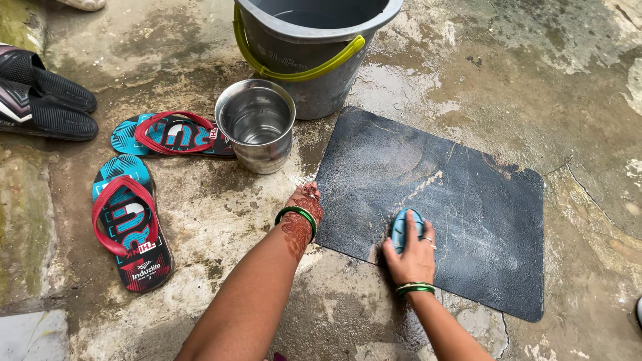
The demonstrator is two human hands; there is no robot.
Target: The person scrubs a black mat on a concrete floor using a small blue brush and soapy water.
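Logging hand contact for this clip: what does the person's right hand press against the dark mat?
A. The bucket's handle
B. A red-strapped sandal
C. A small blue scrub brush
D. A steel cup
C. The right hand covers a small blue scrub brush lying on the dark mat, while the left hand rests at the mat's edge, below the steel cup.

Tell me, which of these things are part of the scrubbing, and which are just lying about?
In use:
- right hand on blue scrub brush
- left hand steadying dark mat
- likely steel pot and grey bucket

Lying about:
- two blue-and-red flip-flops
- black sandals
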